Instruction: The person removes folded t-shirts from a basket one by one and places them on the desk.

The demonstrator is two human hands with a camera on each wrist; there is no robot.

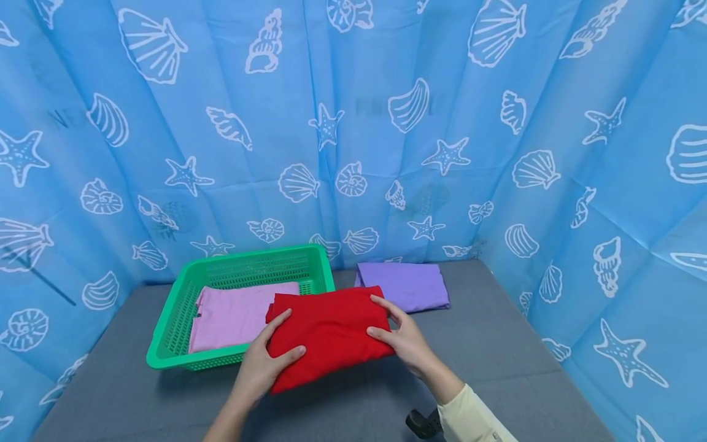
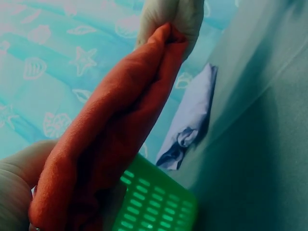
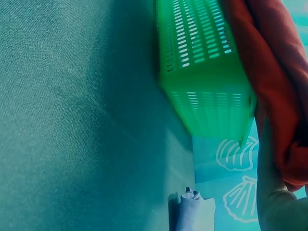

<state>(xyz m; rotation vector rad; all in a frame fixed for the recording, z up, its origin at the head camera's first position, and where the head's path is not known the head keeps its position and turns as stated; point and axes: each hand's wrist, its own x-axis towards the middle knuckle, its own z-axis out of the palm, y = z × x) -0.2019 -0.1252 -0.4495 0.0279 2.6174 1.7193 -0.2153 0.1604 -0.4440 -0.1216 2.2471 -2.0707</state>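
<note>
A folded red cloth (image 1: 331,331) is held up between both hands, above the table and in front of the basket's right corner. My left hand (image 1: 264,362) grips its left edge, thumb on top. My right hand (image 1: 405,341) pinches the right edge, with its thumb and a finger showing on the near face. In the left wrist view the folded layers of the red cloth (image 2: 110,115) show edge-on. A green plastic basket (image 1: 157,344) stands on the left, and a folded pink cloth (image 1: 237,316) lies inside it.
On the grey table (image 1: 486,368), a folded purple cloth (image 1: 409,285) lies at the back, right of the basket. A black object (image 1: 422,423) sits by the right sleeve at the near edge. A blue shell-patterned curtain (image 1: 375,153) hangs behind and on both sides.
</note>
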